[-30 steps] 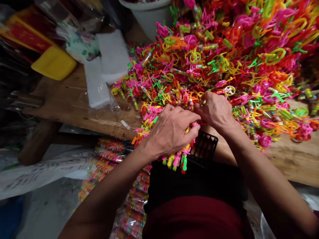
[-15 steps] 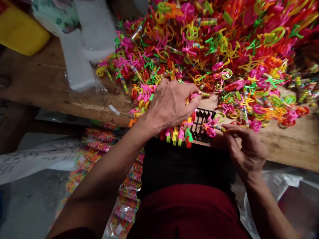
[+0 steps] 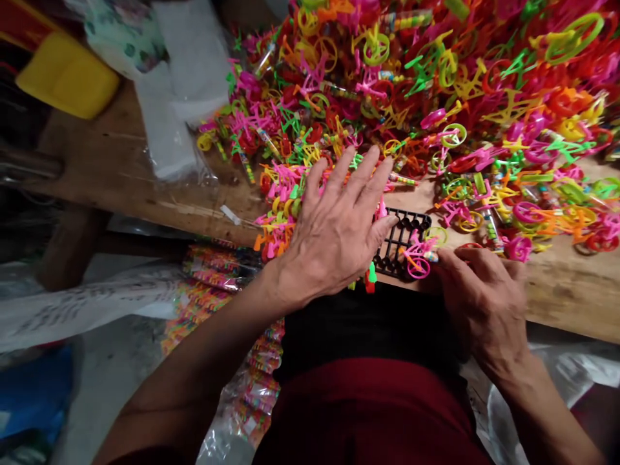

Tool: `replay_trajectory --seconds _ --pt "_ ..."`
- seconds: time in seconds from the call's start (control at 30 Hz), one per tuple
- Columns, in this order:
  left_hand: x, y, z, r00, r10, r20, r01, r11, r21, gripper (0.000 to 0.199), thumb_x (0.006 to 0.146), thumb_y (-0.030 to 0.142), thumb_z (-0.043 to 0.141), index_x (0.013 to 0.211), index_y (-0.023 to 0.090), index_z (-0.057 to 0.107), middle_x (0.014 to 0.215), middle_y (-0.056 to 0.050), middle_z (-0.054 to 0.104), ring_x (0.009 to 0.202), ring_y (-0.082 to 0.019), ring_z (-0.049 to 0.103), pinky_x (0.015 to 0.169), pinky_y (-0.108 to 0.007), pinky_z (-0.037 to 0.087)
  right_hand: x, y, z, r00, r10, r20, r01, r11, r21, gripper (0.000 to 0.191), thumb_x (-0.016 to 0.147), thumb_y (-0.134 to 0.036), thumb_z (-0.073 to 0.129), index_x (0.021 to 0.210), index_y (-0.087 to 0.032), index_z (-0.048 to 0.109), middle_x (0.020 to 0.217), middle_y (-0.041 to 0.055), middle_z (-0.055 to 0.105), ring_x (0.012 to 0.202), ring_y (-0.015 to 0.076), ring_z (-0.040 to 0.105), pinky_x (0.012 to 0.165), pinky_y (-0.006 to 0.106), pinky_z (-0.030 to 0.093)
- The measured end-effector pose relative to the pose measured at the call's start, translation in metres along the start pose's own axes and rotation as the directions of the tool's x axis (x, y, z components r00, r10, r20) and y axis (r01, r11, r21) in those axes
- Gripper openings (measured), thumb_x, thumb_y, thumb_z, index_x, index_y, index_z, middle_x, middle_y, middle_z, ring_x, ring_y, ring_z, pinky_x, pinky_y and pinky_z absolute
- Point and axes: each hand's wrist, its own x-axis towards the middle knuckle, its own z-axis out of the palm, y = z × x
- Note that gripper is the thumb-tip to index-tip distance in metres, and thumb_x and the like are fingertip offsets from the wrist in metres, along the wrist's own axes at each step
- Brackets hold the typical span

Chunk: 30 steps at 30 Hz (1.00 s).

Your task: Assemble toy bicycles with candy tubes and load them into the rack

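My left hand (image 3: 339, 226) lies flat, fingers spread, over small bright plastic toys (image 3: 283, 206) packed in rows; it hides most of them. To its right, part of a black plastic rack (image 3: 411, 221) with round holders shows bare. My right hand (image 3: 484, 297) is closed, its thumb and fingers pinching the end of a small toy bicycle (image 3: 419, 252), pink with an orange part and a tube attached. That toy sits over the right end of the rack. The remaining fingers of the right hand are curled.
A large heap of similar toys (image 3: 426, 97) covers the back of the wooden table (image 3: 557, 297). White plastic bags (image 3: 169, 142) and a yellow container (image 3: 68, 74) are at the left. Bagged packs of toys (image 3: 264, 394) hang or lie below the table's front edge.
My left hand's fingers have gone from bent to stretched flat over the rows. My right hand has turned slightly and still grips the toy bicycle. The view has shifted a little.
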Motion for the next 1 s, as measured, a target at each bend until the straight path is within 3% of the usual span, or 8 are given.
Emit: replay_trajectory --seconds 0.13,0.27,0.37,0.47,0.63,0.7,0.83,1.0 --pt "-0.001 -0.004 0.008 1.000 0.015 -0.013 -0.015 0.999 -0.045 0.062 0.108 0.050 0.028 0.163 0.022 0.029 0.167 -0.011 0.037 0.156 -0.035 0.029 0.128 -0.057 0.015 0.007 -0.003 -0.003 0.995 0.102 -0.023 -0.095 0.976 0.196 0.005 0.095 -0.028 0.065 0.098 -0.023 0.066 0.087 0.0042 0.067 0.069 0.0168 0.059 0.065 0.032 0.043" --pt "0.000 -0.004 0.005 1.000 0.003 -0.006 -0.003 0.998 -0.058 0.057 0.109 0.047 0.028 0.162 0.027 0.031 0.165 -0.007 0.040 0.155 -0.035 0.033 0.127 -0.059 0.017 0.012 -0.013 -0.001 0.973 0.231 -0.021 -0.215 0.932 0.294 0.013 0.093 -0.036 0.066 0.096 -0.025 0.061 0.072 -0.0008 0.063 0.053 0.0146 0.055 0.051 0.029 0.041" --pt "-0.001 -0.003 0.006 1.000 0.005 -0.020 -0.006 0.998 -0.058 0.056 0.109 0.046 0.027 0.161 0.026 0.034 0.165 -0.007 0.041 0.155 -0.034 0.034 0.127 -0.058 0.016 0.014 -0.022 -0.001 0.989 0.140 -0.045 -0.125 0.962 0.243 0.011 0.095 -0.029 0.062 0.105 -0.024 0.062 0.078 0.0017 0.069 0.061 0.0169 0.063 0.054 0.029 0.045" --pt "-0.002 -0.003 0.009 0.999 0.013 -0.037 -0.015 0.998 -0.056 0.057 0.108 0.047 0.029 0.159 0.023 0.037 0.165 -0.009 0.040 0.155 -0.034 0.033 0.128 -0.056 0.015 0.017 -0.032 -0.002 1.000 0.025 -0.018 -0.018 0.949 0.314 0.015 0.096 -0.017 0.055 0.107 -0.022 0.062 0.091 0.0061 0.073 0.075 0.0192 0.070 0.062 0.030 0.051" --pt "-0.003 -0.003 0.011 0.998 0.016 -0.062 -0.019 0.999 -0.043 0.055 0.107 0.039 0.034 0.159 0.020 0.037 0.165 -0.009 0.041 0.153 -0.033 0.035 0.128 -0.055 0.016 0.018 -0.040 0.012 0.991 0.016 -0.129 0.044 0.890 0.454 0.015 0.091 -0.010 0.058 0.099 -0.021 0.065 0.095 0.0077 0.073 0.088 0.0228 0.071 0.074 0.036 0.055" --pt "-0.004 -0.003 0.010 0.998 0.020 -0.063 -0.022 0.999 -0.039 0.055 0.106 0.036 0.036 0.159 0.019 0.037 0.165 -0.009 0.041 0.153 -0.033 0.036 0.128 -0.055 0.016 0.017 -0.042 0.021 0.990 0.045 -0.133 0.033 0.844 0.536 0.016 0.090 -0.010 0.059 0.098 -0.022 0.066 0.095 0.0063 0.072 0.086 0.0213 0.069 0.075 0.036 0.055" --pt "-0.004 -0.002 0.009 0.998 0.012 -0.062 -0.015 0.999 -0.037 0.055 0.105 0.035 0.038 0.159 0.021 0.037 0.165 -0.008 0.041 0.154 -0.033 0.036 0.129 -0.056 0.017 0.016 -0.047 0.037 0.989 0.088 -0.117 0.001 0.796 0.605 0.014 0.091 -0.010 0.059 0.085 -0.022 0.064 0.074 -0.0002 0.063 0.074 0.0173 0.060 0.072 0.034 0.049" --pt "-0.004 -0.004 0.010 0.998 0.017 -0.056 -0.017 1.000 -0.012 0.055 0.106 0.036 0.037 0.158 0.018 0.038 0.165 -0.010 0.041 0.154 -0.031 0.036 0.129 -0.053 0.016 0.021 -0.051 0.042 0.992 0.000 -0.126 0.073 0.814 0.577 0.014 0.092 -0.009 0.057 0.085 -0.021 0.058 0.072 0.0003 0.060 0.072 0.0167 0.054 0.073 0.034 0.046"
